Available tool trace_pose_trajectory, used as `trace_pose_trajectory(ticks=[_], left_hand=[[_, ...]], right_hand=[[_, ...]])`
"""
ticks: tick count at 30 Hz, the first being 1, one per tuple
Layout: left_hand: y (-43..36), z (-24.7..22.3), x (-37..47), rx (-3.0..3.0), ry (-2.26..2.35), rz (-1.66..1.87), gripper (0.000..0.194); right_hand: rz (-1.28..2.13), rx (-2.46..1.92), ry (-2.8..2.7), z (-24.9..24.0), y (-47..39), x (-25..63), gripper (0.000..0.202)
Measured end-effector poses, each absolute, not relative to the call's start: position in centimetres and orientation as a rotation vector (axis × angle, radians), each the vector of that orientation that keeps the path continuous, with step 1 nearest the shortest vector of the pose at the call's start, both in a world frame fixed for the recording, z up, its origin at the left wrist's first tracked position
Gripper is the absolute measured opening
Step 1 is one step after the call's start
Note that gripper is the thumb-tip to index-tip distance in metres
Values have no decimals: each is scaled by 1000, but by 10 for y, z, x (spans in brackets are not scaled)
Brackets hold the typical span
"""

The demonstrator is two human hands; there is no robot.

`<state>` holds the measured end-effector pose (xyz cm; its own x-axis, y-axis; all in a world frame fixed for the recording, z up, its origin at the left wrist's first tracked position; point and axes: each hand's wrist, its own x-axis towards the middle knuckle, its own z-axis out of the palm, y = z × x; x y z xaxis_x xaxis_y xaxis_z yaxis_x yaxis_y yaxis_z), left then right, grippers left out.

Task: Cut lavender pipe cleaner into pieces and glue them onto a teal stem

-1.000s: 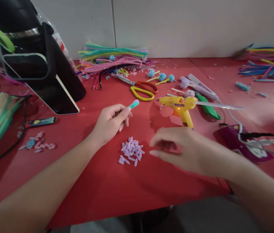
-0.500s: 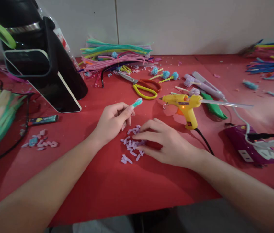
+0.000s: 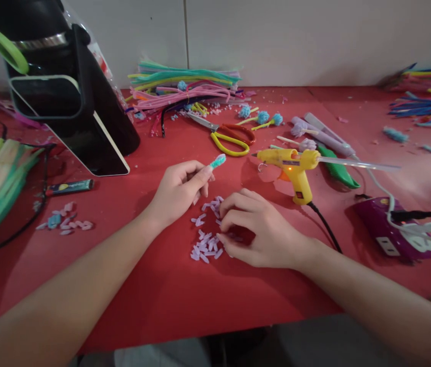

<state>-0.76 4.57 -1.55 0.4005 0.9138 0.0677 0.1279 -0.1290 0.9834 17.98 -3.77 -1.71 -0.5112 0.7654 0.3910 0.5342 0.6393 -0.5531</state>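
The right hand [image 3: 259,229] rests palm-down on the red table [image 3: 162,285], its curled fingertips pressed into the scattered lilac cut pieces [image 3: 206,239]; whether they pinch one I cannot tell. Just beyond, the left hand [image 3: 177,191] pinches a teal fuzzy stick [image 3: 217,161] upright between thumb and forefinger. Farther back stand the yellow glue gun [image 3: 294,165] and scissors [image 3: 231,137].

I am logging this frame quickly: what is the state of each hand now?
Left hand: closed, holding a teal fuzzy piece.
Right hand: fingers curled on the lilac pieces; a grip cannot be told.
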Motion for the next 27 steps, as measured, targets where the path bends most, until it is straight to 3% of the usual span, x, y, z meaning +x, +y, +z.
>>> trace_pose_trajectory(ticks=[27], left_hand=[[45,-14,-7,1581,961,900,28]], right_hand=[[476,-1042,-2285,-19,-36,164,15]])
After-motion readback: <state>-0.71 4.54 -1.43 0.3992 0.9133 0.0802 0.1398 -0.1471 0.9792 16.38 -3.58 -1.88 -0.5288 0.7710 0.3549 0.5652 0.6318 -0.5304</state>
